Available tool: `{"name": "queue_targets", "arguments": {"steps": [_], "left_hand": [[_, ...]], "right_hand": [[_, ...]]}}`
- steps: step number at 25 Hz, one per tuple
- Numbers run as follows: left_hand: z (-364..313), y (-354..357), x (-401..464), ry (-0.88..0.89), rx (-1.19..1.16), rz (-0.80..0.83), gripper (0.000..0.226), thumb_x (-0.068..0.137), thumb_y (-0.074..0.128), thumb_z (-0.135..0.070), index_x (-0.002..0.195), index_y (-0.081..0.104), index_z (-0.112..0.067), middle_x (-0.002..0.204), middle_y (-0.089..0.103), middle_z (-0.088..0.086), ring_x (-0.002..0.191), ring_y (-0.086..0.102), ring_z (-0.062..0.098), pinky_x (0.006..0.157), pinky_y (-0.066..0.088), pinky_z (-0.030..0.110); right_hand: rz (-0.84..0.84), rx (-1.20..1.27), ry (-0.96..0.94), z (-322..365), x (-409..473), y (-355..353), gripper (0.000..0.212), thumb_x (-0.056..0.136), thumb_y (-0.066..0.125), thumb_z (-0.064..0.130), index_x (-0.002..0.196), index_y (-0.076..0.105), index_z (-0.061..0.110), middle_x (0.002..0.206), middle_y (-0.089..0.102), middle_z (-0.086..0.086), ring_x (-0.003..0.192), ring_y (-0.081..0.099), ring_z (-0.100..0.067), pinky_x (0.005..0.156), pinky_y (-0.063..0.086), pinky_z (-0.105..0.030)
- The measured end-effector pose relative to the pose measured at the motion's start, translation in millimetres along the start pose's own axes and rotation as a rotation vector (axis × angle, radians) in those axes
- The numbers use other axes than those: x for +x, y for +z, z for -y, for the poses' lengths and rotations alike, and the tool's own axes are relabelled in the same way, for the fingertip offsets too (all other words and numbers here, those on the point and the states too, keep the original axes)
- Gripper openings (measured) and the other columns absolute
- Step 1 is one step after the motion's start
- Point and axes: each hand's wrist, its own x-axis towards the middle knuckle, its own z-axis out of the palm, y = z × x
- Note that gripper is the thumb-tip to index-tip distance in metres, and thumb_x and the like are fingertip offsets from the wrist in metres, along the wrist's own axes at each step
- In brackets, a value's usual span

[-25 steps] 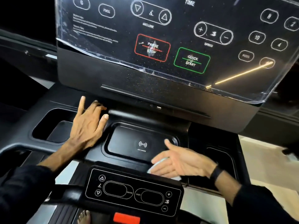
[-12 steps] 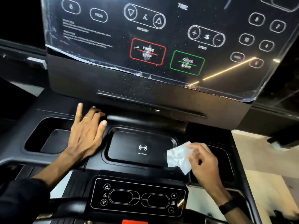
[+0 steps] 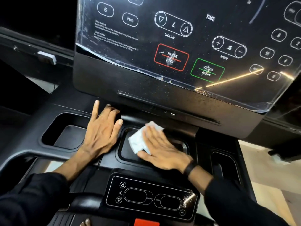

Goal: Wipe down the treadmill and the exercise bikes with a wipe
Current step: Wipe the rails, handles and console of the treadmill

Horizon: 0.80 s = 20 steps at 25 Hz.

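**Wipe pressed flat in the centre tray of the treadmill console**

Right hand laid flat, fingers straight and together, pressing a crumpled white wipe onto the recessed centre tray of the treadmill. Wipe showing past the fingertips at the tray's upper left corner, partly hidden under the palm. Black band on the right wrist, dark sleeve behind it.

Left hand resting open on the black deck just left of the tray, fingers spread and straight, fingertips reaching under the lower edge of the display panel. Holding nothing. Left cup recess just beside it, right recess beyond the right wrist.

On the display, under a clear film peeling at the lower left edge: "PAUSE STOP" in a red box, "QUICK START" in a green box, "INCLINE" below a pair of triangle keys, "SPEED" below plus and minus keys, "TIME", "PROG", number keys reading 6, 8, 10, 4, 2. Small-print block headed "Warm tips" at left, mostly too fine to read. Light streak reflected across the lower right of the panel.

Near the bottom, a smaller handlebar control panel with up and down triangles, two oval keys tagged "INCLINE" and "SPEED", a minus sign at its right end. Red tab at the bottom edge below it.
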Motion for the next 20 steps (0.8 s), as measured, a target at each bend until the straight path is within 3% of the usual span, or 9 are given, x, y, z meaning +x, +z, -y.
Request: {"name": "queue_targets", "arguments": {"steps": [3,6,11,15,20], "left_hand": [[-0.4,-2.7,-1.3,0.020,0.003,-0.017,0.053,0.102,0.021,-0.034,0.117,0.058,0.002,0.113,0.063,0.014,0.124,0.054,0.031,0.122,0.006,0.051],[-0.6,-4.0,-2.2,0.022,0.004,-0.016,0.051,0.102,0.022,-0.033,0.116,0.058,0.001,0.110,0.063,0.012,0.124,0.054,0.030,0.121,0.007,0.052],[0.6,-3.4,-2.9,0.015,-0.004,0.010,0.055,0.102,0.020,-0.036,0.118,0.058,0.000,0.109,0.062,0.011,0.124,0.053,0.029,0.122,0.004,0.051],[1.9,-2.8,-3.0,0.002,-0.010,0.028,0.055,0.102,0.019,-0.038,0.118,0.058,-0.002,0.109,0.059,0.009,0.124,0.053,0.029,0.122,0.001,0.050],[1.7,-2.1,-1.9,0.008,-0.011,0.038,0.053,0.102,0.020,-0.037,0.118,0.057,-0.003,0.111,0.060,0.008,0.125,0.052,0.028,0.122,-0.001,0.048]], "right_hand": [[0.076,0.056,-0.144,44.1,18.0,-8.4,0.079,0.100,0.014,0.061,0.154,-0.018,0.013,0.160,-0.030,-0.002,0.142,-0.036,-0.009,0.120,-0.018,-0.037],[0.115,0.057,-0.205,31.1,-2.2,-4.6,0.074,0.097,0.008,0.063,0.155,-0.016,0.023,0.160,-0.027,0.007,0.142,-0.032,-0.001,0.117,-0.023,-0.032],[0.170,0.018,0.135,-14.1,-48.0,5.3,0.092,0.078,-0.004,0.078,0.147,-0.030,0.024,0.154,-0.039,0.008,0.135,-0.042,0.000,0.118,-0.022,-0.040],[0.359,0.282,0.311,-17.2,-78.8,1.4,0.116,0.056,-0.007,0.092,0.146,-0.031,0.024,0.151,-0.044,0.005,0.135,-0.043,-0.007,0.118,-0.021,-0.036],[0.401,0.300,0.371,20.1,-50.5,-11.6,0.119,0.070,0.006,0.089,0.149,-0.027,0.006,0.150,-0.044,-0.015,0.136,-0.043,-0.024,0.120,-0.017,-0.043]]}}
